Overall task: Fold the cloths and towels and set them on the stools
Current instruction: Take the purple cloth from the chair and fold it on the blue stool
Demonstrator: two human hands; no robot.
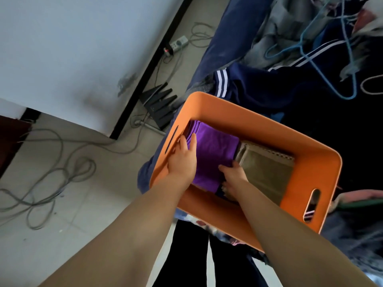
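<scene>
**Both hands in the bin, purple cloth between them**

With both forearms reaching up from the bottom of the frame into the orange storage bin (238,114), the purple folded cloth (213,154) lies directly between the two grips, at centre frame. The left hand (182,160) rests along the cloth's left edge, against the bin's slotted wall, fingers fairly straight and pointing up-frame; it looks laid on the fabric more than clamped. The right hand (233,177) is at the cloth's lower right edge, fingers curled down into the seam where the purple meets the olive folded towel (267,172), so its grip appears to be pinching the purple edge, though the fingertips are hidden. The cloth's long axis runs from lower centre toward the upper left of the bin, roughly parallel to the left hand. Both hands are about equally near. Beyond the bin, navy garments (259,88) and blue hangers (331,48) fill the upper right; cables (51,162) trail across the floor at left. No stool is visible.
</scene>
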